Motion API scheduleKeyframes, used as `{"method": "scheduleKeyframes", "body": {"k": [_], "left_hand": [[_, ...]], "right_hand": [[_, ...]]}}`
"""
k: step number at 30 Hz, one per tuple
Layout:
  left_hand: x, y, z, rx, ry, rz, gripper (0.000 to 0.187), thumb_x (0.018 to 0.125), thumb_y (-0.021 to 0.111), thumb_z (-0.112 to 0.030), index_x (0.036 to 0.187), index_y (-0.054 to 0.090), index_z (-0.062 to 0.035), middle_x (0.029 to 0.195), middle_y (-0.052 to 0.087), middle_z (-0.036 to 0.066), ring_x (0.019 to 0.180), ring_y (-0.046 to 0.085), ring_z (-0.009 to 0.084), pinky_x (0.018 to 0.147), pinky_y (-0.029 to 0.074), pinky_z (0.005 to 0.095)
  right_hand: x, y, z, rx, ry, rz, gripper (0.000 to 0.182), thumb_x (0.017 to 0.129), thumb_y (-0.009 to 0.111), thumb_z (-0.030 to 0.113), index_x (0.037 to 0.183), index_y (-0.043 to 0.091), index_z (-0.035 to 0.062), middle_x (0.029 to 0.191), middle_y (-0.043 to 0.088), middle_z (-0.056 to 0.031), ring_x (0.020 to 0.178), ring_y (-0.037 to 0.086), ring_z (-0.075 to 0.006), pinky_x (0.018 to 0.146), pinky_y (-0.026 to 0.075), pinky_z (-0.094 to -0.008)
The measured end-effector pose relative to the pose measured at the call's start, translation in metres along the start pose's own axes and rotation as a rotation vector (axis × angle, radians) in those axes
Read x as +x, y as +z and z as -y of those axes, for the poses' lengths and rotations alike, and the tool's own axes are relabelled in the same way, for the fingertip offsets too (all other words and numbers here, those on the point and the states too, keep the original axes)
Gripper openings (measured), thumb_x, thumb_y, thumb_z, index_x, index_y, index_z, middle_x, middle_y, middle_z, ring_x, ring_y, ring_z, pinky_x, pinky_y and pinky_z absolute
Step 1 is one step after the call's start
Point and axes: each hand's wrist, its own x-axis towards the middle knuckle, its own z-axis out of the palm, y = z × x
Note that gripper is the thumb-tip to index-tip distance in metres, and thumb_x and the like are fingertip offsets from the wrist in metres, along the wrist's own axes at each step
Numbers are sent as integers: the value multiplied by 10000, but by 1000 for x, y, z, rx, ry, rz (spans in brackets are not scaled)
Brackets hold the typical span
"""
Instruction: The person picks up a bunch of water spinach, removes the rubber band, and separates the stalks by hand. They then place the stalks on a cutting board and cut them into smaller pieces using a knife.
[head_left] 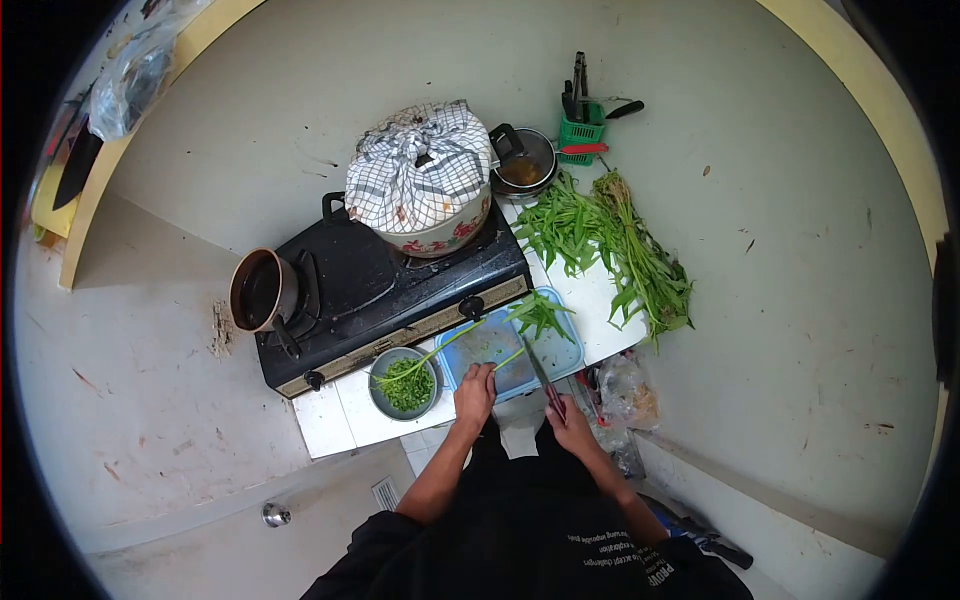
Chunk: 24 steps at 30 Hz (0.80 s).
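Observation:
My left hand (475, 392) is closed at the near edge of the blue cutting board (478, 350), its fingertips on a thin green stem (509, 359). In my right hand (569, 420) is the handle of a knife (541, 372), its blade pointing up and left over the board. Leafy green tips (541, 316) lie on the board's upper right part. Left of the board, a grey bowl (376, 398) holds chopped greens (408, 386), and long stems reach from it across the board. A large bunch of leafy greens (640, 255) rests on the white tiles at the right.
A black stove (345, 290) carries a cloth-covered pot (440, 225) and a small saucepan (264, 291). Behind the greens stand another pan (526, 160) and a green utensil basket (580, 135). Plastic bags (627, 392) are right of the counter.

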Motion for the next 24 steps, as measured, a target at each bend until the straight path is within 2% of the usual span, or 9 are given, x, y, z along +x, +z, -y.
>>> {"method": "scheduleKeyframes", "body": {"k": [2, 5, 8, 11, 14, 20, 24], "left_hand": [[0, -3, -2, 7, 13, 18, 162, 964, 576, -170, 1063, 671, -82, 943, 615, 158, 875, 644, 395, 726, 529, 486], [2, -2, 1, 42, 54, 24, 161, 959, 582, -173, 1065, 674, -93, 917, 604, 156, 852, 641, 389, 708, 526, 495], [3, -1, 5, 59, 80, 42, 146, 958, 574, -159, 1059, 657, -95, 899, 582, 153, 873, 628, 374, 694, 529, 492], [2, 3, 11, 75, 82, 48, 137, 956, 576, -157, 1057, 649, -98, 885, 574, 154, 856, 626, 374, 676, 526, 497], [3, 4, 16, 63, 92, 76, 133, 955, 577, -155, 1059, 644, -107, 874, 566, 153, 844, 627, 374, 666, 525, 499], [3, -4, 13, 35, 154, 48, 111, 949, 580, -145, 1038, 635, -108, 860, 558, 144, 831, 628, 368, 668, 526, 497], [4, 0, 16, 56, 143, 68, 110, 944, 579, -142, 1034, 632, -109, 861, 553, 142, 829, 624, 366, 669, 523, 492]], "right_hand": [[4, 2, 10, 0, 9, 31, 303, 976, 600, 301, 1063, 526, 20, 760, 637, -238, 742, 645, -463, 672, 503, -478], [1, 19, 12, -26, 33, 16, 308, 979, 591, 329, 998, 555, 23, 793, 641, -265, 781, 638, -477, 657, 497, -493], [-1, 37, 5, -44, 0, -29, 292, 982, 591, 321, 1007, 554, 33, 803, 650, -255, 798, 641, -478, 648, 495, -494], [-3, 40, 12, -27, 72, 28, 303, 986, 571, 313, 1007, 537, 12, 829, 647, -269, 833, 632, -499, 684, 501, -531], [-2, 47, 7, 26, 7, 10, 305, 982, 571, 321, 1014, 543, 19, 831, 652, -271, 824, 637, -498, 691, 503, -546], [-3, 48, 12, -94, 72, 26, 322, 985, 552, 337, 1029, 535, 19, 833, 660, -273, 814, 638, -499, 712, 500, -572], [-3, 53, -1, -135, 39, -2, 297, 981, 573, 319, 1045, 552, 30, 804, 661, -273, 804, 648, -486, 678, 502, -563]]}}
